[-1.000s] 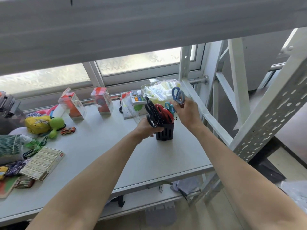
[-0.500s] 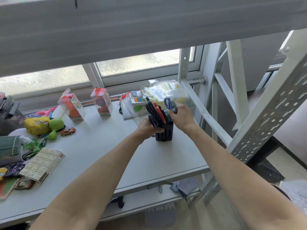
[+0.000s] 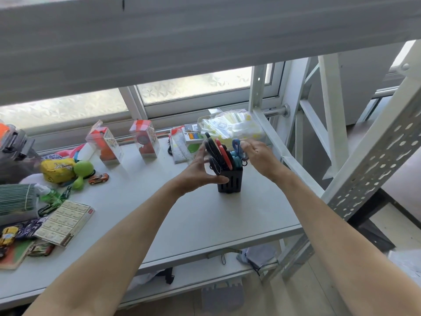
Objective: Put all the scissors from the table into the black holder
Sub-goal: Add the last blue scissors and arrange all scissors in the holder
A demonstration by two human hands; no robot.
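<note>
The black holder (image 3: 230,184) stands on the white table (image 3: 205,220), right of centre. Black scissors (image 3: 211,151), red scissors (image 3: 224,155), teal scissors (image 3: 236,160) and blue scissors (image 3: 237,145) stand in it, handles up. My left hand (image 3: 197,172) is just left of the holder with fingers spread and the thumb tip at its side. My right hand (image 3: 258,156) is to the right, fingers apart, fingertips beside the blue handle. A green and black item (image 3: 50,206) among the clutter at the left may be scissors; I cannot tell.
Clear toy boxes (image 3: 104,144) and a bag of packets (image 3: 232,128) line the window side. A yellow pouch, a green toy (image 3: 83,169), a toy car (image 3: 99,179) and a white carton (image 3: 66,222) lie at the left. A metal rack frame (image 3: 369,167) rises at the right.
My right hand lowered the blue scissors into the holder and loosened its fingers. My left hand let go of the holder and spread its fingers.
</note>
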